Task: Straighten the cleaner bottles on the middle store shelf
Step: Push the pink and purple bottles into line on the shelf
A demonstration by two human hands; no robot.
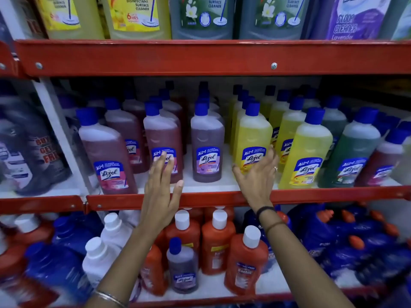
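Note:
Rows of blue-capped cleaner bottles stand on the middle shelf [200, 198]. At the left is a pink bottle [106, 152], leaning a little. My left hand [161, 187] is flat and open, with its fingertips on the label of a red-pink bottle [162, 134]. A purple bottle [206, 141] stands upright between my hands, untouched. My right hand [258, 174] cups the lower part of a yellow bottle [253, 134], thumb on its left side, fingers on its right. A second yellow bottle [307, 150] and a green bottle [353, 152] lean at the right.
A red beam [200, 57] of the upper shelf hangs over the bottle caps, with large cleaner jugs above it. On the lower shelf stand orange bottles [218, 241], white bottles and blue bottles. A white upright post [60, 134] bounds the shelf bay at the left.

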